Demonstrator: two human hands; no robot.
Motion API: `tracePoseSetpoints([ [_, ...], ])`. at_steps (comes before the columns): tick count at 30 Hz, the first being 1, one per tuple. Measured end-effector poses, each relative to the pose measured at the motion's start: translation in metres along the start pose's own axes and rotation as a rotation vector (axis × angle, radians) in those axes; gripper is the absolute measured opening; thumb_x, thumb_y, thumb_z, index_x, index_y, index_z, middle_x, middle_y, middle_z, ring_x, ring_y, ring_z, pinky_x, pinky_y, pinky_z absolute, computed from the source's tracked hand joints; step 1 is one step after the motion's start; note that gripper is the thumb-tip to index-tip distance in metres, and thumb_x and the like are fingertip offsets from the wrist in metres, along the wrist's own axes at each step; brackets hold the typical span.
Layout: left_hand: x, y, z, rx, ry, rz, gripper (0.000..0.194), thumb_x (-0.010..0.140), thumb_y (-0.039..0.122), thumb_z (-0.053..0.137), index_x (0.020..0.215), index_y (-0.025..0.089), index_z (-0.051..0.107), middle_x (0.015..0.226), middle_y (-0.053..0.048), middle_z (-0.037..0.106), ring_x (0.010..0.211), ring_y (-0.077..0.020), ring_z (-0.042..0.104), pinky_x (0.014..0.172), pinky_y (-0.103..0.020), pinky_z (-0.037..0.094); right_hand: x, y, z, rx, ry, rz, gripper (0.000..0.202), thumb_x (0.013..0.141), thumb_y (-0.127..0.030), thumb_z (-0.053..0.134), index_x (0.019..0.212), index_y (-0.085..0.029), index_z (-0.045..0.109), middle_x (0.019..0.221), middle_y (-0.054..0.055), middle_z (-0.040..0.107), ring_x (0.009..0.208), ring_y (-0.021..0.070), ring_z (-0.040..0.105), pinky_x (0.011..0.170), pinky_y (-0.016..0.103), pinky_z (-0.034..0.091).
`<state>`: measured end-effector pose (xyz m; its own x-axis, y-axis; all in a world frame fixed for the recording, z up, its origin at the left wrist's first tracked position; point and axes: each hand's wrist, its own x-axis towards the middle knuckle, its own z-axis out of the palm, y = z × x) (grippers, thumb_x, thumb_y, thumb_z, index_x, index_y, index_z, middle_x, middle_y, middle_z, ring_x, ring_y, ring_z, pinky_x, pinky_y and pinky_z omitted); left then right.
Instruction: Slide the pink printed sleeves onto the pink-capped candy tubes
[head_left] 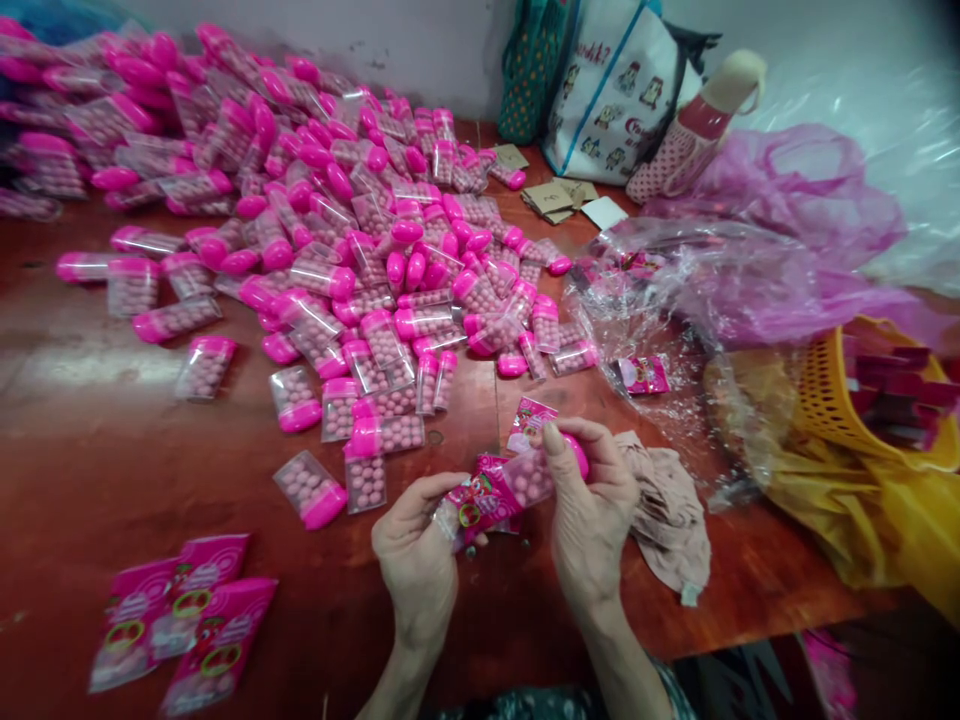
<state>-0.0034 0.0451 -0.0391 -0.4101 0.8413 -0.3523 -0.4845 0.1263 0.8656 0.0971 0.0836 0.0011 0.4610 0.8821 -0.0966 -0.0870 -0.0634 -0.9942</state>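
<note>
My right hand pinches a clear candy container by its bright pink cap, with pink balls showing inside. Around the container's left end is a printed pink sleeve, whose clear end my left hand grips between thumb and fingers. The container is partly inside the sleeve and lies nearly level above the table. Just behind it lie another printed pink sleeve and a part-hidden one below the hands. Several filled sleeves overlap at the front left.
A large heap of pink-capped containers covers the back left of the wooden table. To the right are a crumpled cloth, clear plastic film and a yellow basket. Bags and a wrapped bottle stand behind.
</note>
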Motion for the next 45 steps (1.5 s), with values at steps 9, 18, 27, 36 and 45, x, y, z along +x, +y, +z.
tracePoseSetpoints([
  [9, -0.001, 0.002, 0.003, 0.002, -0.025, -0.048, 0.007, 0.07, 0.015, 0.065, 0.073, 0.018, 0.071, 0.057, 0.003, 0.066, 0.038, -0.009, 0.055, 0.033, -0.017, 0.045, -0.003, 0.001, -0.002, -0.02, -0.146, 0.125, 0.014, 0.084, -0.033, 0.058, 0.079, -0.02, 0.057, 0.06, -0.005, 0.053, 0.048, 0.0089, 0.05, 0.045, 0.019, 0.042],
  [18, -0.001, 0.001, 0.004, 0.033, -0.1, -0.114, 0.009, 0.069, 0.014, 0.066, 0.075, 0.018, 0.071, 0.06, 0.002, 0.068, 0.043, -0.0117, 0.059, 0.036, -0.018, 0.048, -0.003, 0.007, -0.002, -0.107, -0.128, 0.034, 0.01, 0.085, -0.031, 0.056, 0.084, -0.022, 0.058, 0.062, -0.006, 0.053, 0.051, 0.0089, 0.049, 0.049, 0.02, 0.041],
  [27, 0.007, 0.021, -0.01, -0.151, -0.444, -0.353, 0.023, 0.076, 0.021, 0.063, 0.097, 0.017, 0.072, 0.102, -0.008, 0.071, 0.089, -0.0218, 0.065, 0.078, -0.03, 0.053, 0.002, 0.007, -0.008, -0.198, -0.161, -0.104, 0.012, 0.091, -0.028, 0.048, 0.091, -0.023, 0.059, 0.067, -0.005, 0.055, 0.057, 0.0085, 0.049, 0.053, 0.019, 0.04],
  [36, 0.0, 0.034, 0.004, -0.039, -0.638, -0.577, 0.026, 0.081, 0.026, 0.06, 0.099, 0.009, 0.068, 0.068, -0.012, 0.072, 0.052, -0.0168, 0.065, 0.048, -0.023, 0.051, 0.0, -0.001, -0.024, -0.259, -0.515, -0.178, 0.027, 0.096, -0.029, 0.033, 0.116, -0.025, 0.051, 0.083, -0.001, 0.063, 0.064, 0.0112, 0.058, 0.062, 0.023, 0.044],
  [45, -0.021, 0.027, 0.015, 0.104, -0.443, -0.363, 0.025, 0.081, 0.023, 0.06, 0.103, 0.012, 0.065, 0.067, -0.007, 0.071, 0.058, -0.0157, 0.065, 0.054, -0.024, 0.052, -0.002, -0.002, -0.041, -0.237, -0.454, -0.168, 0.014, 0.088, -0.026, 0.052, 0.091, -0.02, 0.063, 0.088, 0.003, 0.065, 0.08, 0.0168, 0.061, 0.073, 0.028, 0.047],
])
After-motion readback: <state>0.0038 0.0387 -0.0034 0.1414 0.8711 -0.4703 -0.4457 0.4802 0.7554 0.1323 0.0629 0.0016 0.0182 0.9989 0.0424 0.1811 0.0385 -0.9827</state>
